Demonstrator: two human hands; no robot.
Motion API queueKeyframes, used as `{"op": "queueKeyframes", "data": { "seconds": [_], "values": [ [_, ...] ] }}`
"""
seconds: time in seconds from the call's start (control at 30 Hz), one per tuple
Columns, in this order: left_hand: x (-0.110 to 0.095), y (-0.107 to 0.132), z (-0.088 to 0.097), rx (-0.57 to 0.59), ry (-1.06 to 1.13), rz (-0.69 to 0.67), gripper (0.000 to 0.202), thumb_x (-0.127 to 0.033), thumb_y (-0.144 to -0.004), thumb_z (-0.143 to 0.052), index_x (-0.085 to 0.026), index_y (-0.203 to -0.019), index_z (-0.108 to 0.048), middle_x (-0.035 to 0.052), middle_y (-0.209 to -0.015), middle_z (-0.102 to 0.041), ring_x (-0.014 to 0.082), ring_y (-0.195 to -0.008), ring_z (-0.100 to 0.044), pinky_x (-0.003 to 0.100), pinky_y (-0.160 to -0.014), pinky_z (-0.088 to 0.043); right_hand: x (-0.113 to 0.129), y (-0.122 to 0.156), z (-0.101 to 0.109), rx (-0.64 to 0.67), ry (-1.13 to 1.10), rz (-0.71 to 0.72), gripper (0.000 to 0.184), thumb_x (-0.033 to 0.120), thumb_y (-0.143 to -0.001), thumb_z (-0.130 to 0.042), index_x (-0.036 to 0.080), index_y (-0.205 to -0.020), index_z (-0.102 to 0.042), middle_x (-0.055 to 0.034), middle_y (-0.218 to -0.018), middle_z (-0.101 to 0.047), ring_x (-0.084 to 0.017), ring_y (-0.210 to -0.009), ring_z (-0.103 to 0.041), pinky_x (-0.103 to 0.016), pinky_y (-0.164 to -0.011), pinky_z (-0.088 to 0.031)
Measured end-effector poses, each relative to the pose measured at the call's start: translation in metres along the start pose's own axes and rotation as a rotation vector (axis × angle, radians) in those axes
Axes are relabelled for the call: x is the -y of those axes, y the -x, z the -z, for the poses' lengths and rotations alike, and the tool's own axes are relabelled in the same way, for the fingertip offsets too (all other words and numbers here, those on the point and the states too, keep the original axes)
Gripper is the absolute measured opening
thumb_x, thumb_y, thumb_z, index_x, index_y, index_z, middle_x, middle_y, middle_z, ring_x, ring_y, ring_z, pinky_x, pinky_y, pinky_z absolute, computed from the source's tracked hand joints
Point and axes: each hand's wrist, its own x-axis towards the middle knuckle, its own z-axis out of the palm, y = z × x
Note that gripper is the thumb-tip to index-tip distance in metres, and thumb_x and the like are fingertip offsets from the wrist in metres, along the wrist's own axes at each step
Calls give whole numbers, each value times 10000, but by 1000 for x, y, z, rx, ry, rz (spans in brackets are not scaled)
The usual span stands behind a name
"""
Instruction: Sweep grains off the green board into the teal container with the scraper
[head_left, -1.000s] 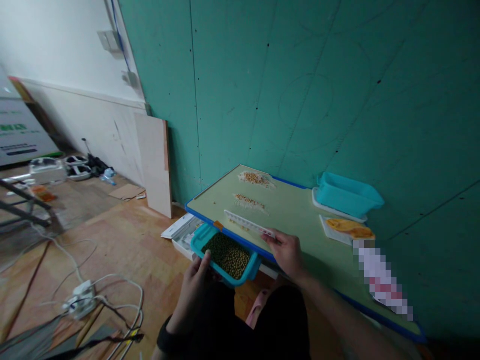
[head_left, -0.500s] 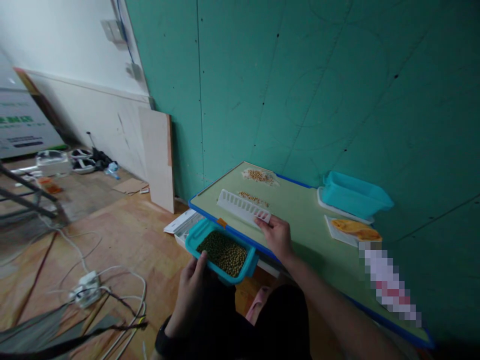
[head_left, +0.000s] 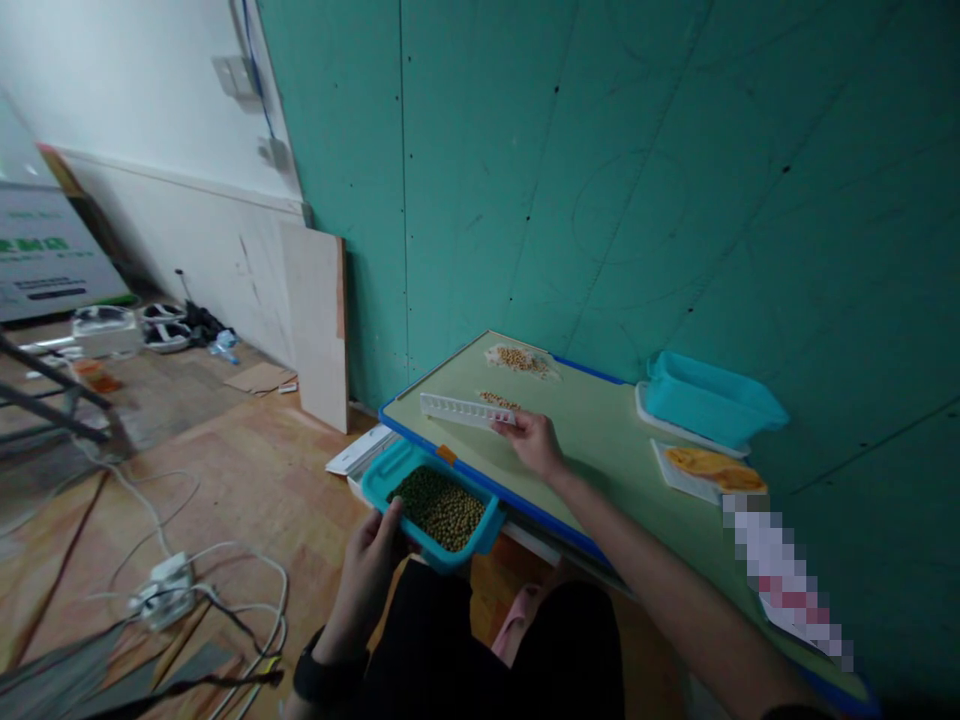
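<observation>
My left hand (head_left: 373,553) is closed on the near rim of a teal plastic container (head_left: 493,530), thumb over the edge. Dark green beans and tan beans (head_left: 454,515) lie inside it, beside the table's front edge. My right hand (head_left: 534,440) pinches the right end of a white slotted plastic strip (head_left: 459,410) with a row of openings. The strip is held over the pale green table (head_left: 592,450), tilted so the openings look narrow. Behind it lies a small line of tan beans (head_left: 496,400), partly hidden by the strip. A larger pile of tan beans (head_left: 517,358) is farther back.
An upright teal container (head_left: 712,400) stands on a white lid at the table's right. Nearby are an orange-yellow cloth (head_left: 716,468) and a blurred-out packet (head_left: 780,575). A green wall (head_left: 487,200) closes off the back. A power strip (head_left: 166,590) with loose cables lies on the floor.
The white strip has shifted left and tipped, so its openings show less. My right hand moved left with it. The teal container in my left hand has shifted slightly left.
</observation>
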Motion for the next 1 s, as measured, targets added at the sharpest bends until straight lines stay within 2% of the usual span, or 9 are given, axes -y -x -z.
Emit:
{"op": "queueKeyframes", "data": {
  "seconds": [0.2, 0.3, 0.47, 0.6, 0.7, 0.87, 1.0],
  "values": [
    [-1, -1, -1, 66, -34, -17, 352, -493, -728, -748, -174, -686, -606, -32, -535, -613, 139, -484, -581, 248, -504, -484, 3, 32, 22, 89, -191, -41, 287, 457, -792, -690, 190, -857, -776, -34, -809, -767, -240, -779, -718, -337, -742, -560],
    [-5, 1, -4, 59, -36, -19, 358, -501, -706, -759, -171, -683, -621, -35, -528, -608, 147, -481, -585, 260, -505, -491, 4, 35, 27, 54, -190, -55, 287, 462, -780, -700, 195, -845, -780, -33, -815, -769, -245, -776, -721, -348, -745, -567],
    [-9, 2, -8, 28, -39, -45, 363, -506, -688, -770, -166, -699, -644, -36, -534, -612, 137, -489, -581, 245, -501, -489, -6, 16, 14, -101, -147, -75, 221, 401, -776, -714, 207, -860, -777, -35, -881, -775, -269, -829, -727, -390, -807, -568],
    [-9, 2, -8, 12, -29, -48, 378, -513, -673, -780, -159, -704, -652, -42, -523, -599, 128, -482, -568, 241, -500, -490, -8, -3, -3, -60, -83, -70, 142, 342, -770, -729, 225, -837, -771, -28, -885, -775, -260, -848, -725, -377, -805, -567],
    [-10, 0, -4, -1, -12, -46, 368, -493, -669, -792, -156, -727, -658, -37, -532, -611, 126, -489, -572, 240, -506, -498, -4, -11, -11, -21, -121, -63, 144, 327, -765, -733, 215, -847, -771, -36, -865, -775, -252, -812, -727, -372, -783, -570],
    [-12, -6, 6, -8, -6, -49, 380, -486, -659, -804, -151, -775, -668, -31, -532, -626, 126, -480, -578, 237, -496, -504, 3, -12, -14, 61, -272, -87, 285, 447, -728, -746, 194, -858, -770, -36, -849, -774, -244, -820, -726, -385, -810, -566],
    [-11, -5, 7, -5, -13, -58, 368, -498, -671, -791, -160, -726, -657, -28, -520, -622, 130, -465, -573, 237, -484, -491, 11, -1, -7, 89, -370, -133, 364, 507, -667, -768, 183, -832, -769, -45, -844, -770, -246, -816, -720, -396, -812, -561]
  ]
}}
